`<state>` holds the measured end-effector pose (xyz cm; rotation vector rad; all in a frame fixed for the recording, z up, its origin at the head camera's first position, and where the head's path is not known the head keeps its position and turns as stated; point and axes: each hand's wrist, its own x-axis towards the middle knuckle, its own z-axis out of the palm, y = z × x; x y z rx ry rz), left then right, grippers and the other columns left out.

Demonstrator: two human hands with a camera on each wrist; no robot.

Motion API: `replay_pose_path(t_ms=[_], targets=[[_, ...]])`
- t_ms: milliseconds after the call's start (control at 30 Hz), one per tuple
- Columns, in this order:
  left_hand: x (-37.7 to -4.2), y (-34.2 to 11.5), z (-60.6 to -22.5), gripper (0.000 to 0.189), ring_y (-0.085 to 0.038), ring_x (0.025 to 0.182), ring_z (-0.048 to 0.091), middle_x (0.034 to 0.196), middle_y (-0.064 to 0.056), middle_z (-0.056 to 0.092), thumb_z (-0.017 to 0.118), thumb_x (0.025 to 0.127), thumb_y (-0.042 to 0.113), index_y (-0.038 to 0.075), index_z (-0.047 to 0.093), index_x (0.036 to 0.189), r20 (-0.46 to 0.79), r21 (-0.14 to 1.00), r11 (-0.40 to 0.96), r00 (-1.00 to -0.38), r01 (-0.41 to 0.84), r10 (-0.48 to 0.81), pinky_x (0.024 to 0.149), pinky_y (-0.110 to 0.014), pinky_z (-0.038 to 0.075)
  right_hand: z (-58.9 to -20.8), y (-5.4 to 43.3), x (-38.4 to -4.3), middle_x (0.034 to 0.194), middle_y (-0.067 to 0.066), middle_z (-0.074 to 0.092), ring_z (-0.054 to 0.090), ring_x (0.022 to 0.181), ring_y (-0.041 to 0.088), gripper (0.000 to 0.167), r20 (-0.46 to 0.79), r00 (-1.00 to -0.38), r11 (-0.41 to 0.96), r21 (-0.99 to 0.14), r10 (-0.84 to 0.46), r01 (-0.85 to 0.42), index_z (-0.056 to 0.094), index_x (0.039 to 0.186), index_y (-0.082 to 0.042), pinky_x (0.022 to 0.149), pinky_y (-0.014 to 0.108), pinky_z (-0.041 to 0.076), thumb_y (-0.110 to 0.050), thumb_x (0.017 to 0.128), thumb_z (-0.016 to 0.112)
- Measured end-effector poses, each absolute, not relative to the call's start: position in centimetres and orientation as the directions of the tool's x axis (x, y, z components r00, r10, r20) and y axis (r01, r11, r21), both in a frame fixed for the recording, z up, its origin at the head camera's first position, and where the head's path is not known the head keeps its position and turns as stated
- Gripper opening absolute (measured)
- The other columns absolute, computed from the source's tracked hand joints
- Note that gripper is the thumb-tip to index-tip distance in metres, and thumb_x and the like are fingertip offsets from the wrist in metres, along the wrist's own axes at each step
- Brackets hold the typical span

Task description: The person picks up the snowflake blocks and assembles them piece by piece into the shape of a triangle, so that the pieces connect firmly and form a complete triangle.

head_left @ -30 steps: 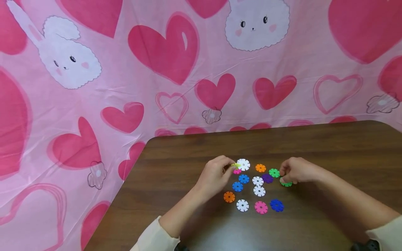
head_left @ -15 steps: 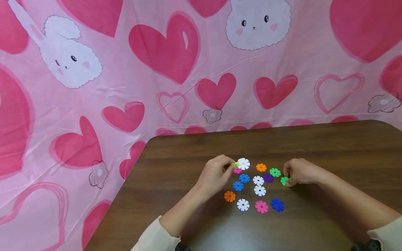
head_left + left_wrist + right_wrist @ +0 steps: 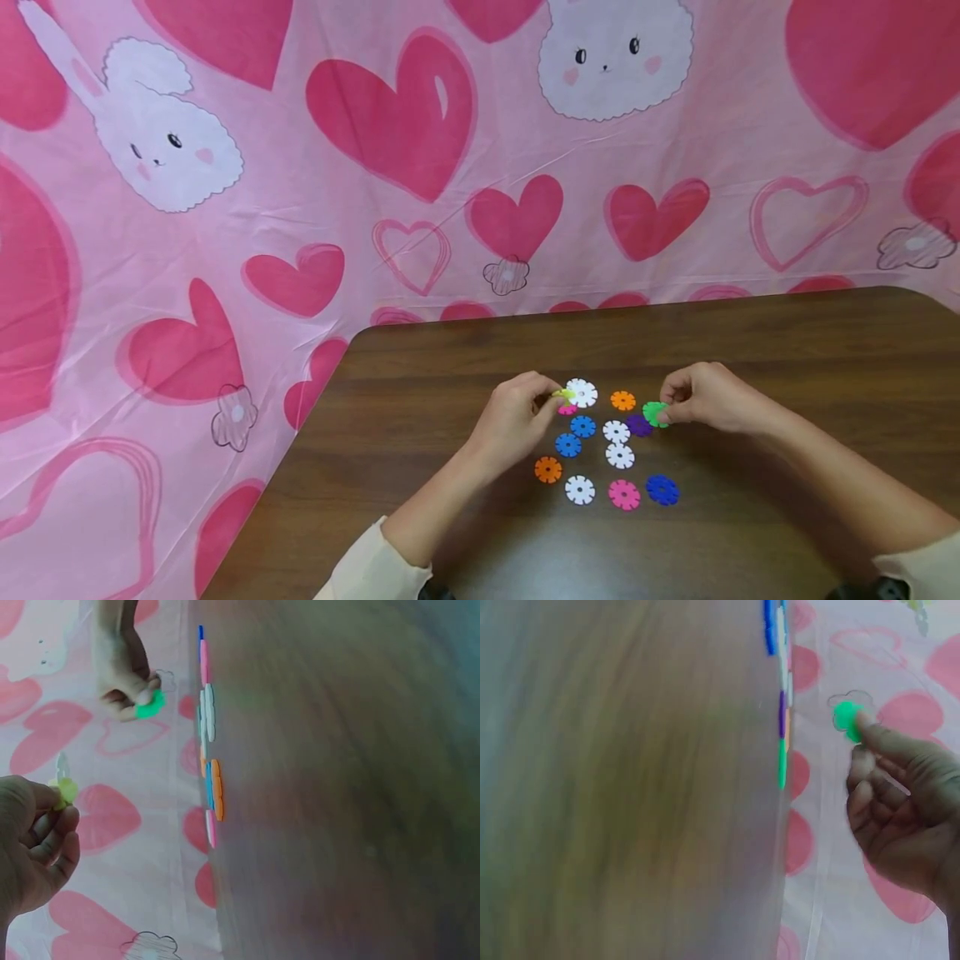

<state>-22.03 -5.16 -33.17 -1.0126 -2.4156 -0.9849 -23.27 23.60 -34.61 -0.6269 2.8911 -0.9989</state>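
My left hand (image 3: 516,417) pinches a yellow notched disc (image 3: 66,791) between thumb and fingers. A white notched disc (image 3: 581,392) stands joined to it, edge on in the left wrist view. Both are raised above the table. My right hand (image 3: 708,400) pinches a green notched disc (image 3: 847,718) by its edge, also raised. In the head view that disc overlaps the spot of another green disc (image 3: 782,763), which lies on the table beside a purple disc (image 3: 640,426). The two hands are apart, with an orange disc (image 3: 622,401) lying between them in the head view.
On the brown wooden table (image 3: 450,358) several more notched discs lie flat: blue (image 3: 567,445), orange (image 3: 548,470), white (image 3: 580,490), pink (image 3: 624,495) and dark blue (image 3: 662,490). A pink cloth (image 3: 420,250) with hearts and rabbits hangs behind the table.
My right hand has lifted the green disc from the right end of the group and moved it left and up. My left hand has stayed in place with the yellow and white discs.
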Motion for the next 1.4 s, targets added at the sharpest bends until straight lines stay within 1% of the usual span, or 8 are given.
replay_pose_path(t_ms=[100, 200, 333, 533, 700, 967, 1133, 1400], targets=[[-22.0, -5.1, -33.1, 0.007, -0.006, 0.064, 0.048, 0.079, 0.001, 0.061, 0.066, 0.086, 0.011, 0.005, 0.069, 0.089, 0.530, 0.478, 0.502, -0.692, 0.721, 0.490, 0.057, -0.012, 0.044, -34.3, 22.9, -23.0, 0.066, -0.004, 0.061, 0.047, 0.059, 0.011, 0.012, 0.178, -0.920, 0.658, -0.652, -0.348, -0.375, 0.068, 0.077, -0.013, 0.049, 0.023, 0.041, -0.023, 0.077, 0.076], [-22.0, -5.0, -33.2, 0.007, -0.006, 0.064, 0.048, 0.080, 0.001, 0.061, 0.066, 0.086, 0.010, 0.005, 0.069, 0.089, 0.524, 0.483, 0.499, -0.695, 0.719, 0.492, 0.058, -0.011, 0.044, -33.8, 22.0, -22.4, 0.074, -0.001, 0.066, 0.054, 0.065, 0.014, 0.013, 0.231, -0.919, 0.609, -0.692, -0.321, -0.387, 0.072, 0.085, -0.009, 0.052, 0.024, 0.047, -0.019, 0.079, 0.074], [-21.9, -5.0, -33.2, 0.006, -0.006, 0.065, 0.049, 0.080, 0.000, 0.062, 0.066, 0.086, 0.009, 0.005, 0.069, 0.089, 0.523, 0.479, 0.498, -0.690, 0.723, 0.500, 0.059, -0.011, 0.044, -33.4, 20.9, -21.8, 0.079, 0.001, 0.068, 0.058, 0.067, 0.016, 0.015, 0.291, -0.903, 0.547, -0.722, -0.317, -0.424, 0.072, 0.090, -0.003, 0.053, 0.026, 0.051, -0.014, 0.080, 0.073], [-21.9, -4.9, -33.2, 0.006, -0.008, 0.065, 0.049, 0.078, -0.001, 0.061, 0.067, 0.085, 0.008, 0.004, 0.069, 0.088, 0.520, 0.482, 0.498, -0.693, 0.721, 0.500, 0.059, -0.012, 0.044, -33.1, 19.6, -21.3, 0.080, 0.003, 0.067, 0.055, 0.064, 0.012, 0.014, 0.345, -0.899, 0.509, -0.741, -0.270, -0.438, 0.071, 0.091, -0.002, 0.047, 0.025, 0.047, -0.012, 0.081, 0.072], [-21.8, -4.8, -33.1, 0.006, -0.008, 0.065, 0.049, 0.079, -0.001, 0.061, 0.067, 0.085, 0.008, 0.003, 0.069, 0.089, 0.517, 0.481, 0.500, -0.694, 0.720, 0.501, 0.059, -0.012, 0.044, -33.1, 19.2, -21.3, 0.080, 0.003, 0.067, 0.053, 0.061, 0.017, 0.015, 0.343, -0.904, 0.512, -0.745, -0.255, -0.427, 0.071, 0.092, -0.003, 0.043, 0.024, 0.043, -0.012, 0.081, 0.072], [-21.9, -4.6, -33.3, 0.006, -0.008, 0.066, 0.050, 0.082, -0.003, 0.063, 0.065, 0.086, 0.006, 0.002, 0.069, 0.088, 0.549, 0.482, 0.460, -0.666, 0.746, 0.505, 0.059, -0.012, 0.044, -33.2, 18.8, -21.4, 0.079, 0.003, 0.067, 0.056, 0.063, 0.020, 0.015, 0.352, -0.898, 0.478, -0.761, -0.265, -0.439, 0.072, 0.091, -0.003, 0.048, 0.025, 0.047, -0.013, 0.080, 0.072], [-21.9, -4.5, -33.4, 0.008, -0.009, 0.067, 0.053, 0.082, -0.006, 0.064, 0.065, 0.086, 0.005, -0.001, 0.068, 0.089, 0.581, 0.481, 0.429, -0.644, 0.765, 0.498, 0.062, -0.011, 0.046, -33.4, 18.7, -21.5, 0.078, 0.003, 0.068, 0.056, 0.061, 0.014, 0.011, 0.392, -0.884, 0.476, -0.745, -0.255, -0.467, 0.072, 0.088, -0.002, 0.046, 0.026, 0.047, -0.010, 0.079, 0.073], [-21.9, -4.5, -33.5, 0.004, -0.011, 0.065, 0.052, 0.079, -0.006, 0.062, 0.065, 0.085, 0.002, -0.001, 0.066, 0.087, 0.633, 0.413, 0.416, -0.584, 0.810, 0.508, 0.060, -0.012, 0.046, -33.2, 18.3, -21.4, 0.078, 0.003, 0.069, 0.058, 0.062, 0.015, 0.008, 0.432, -0.858, 0.471, -0.717, -0.279, -0.514, 0.072, 0.086, -0.003, 0.048, 0.026, 0.050, -0.006, 0.078, 0.073]])
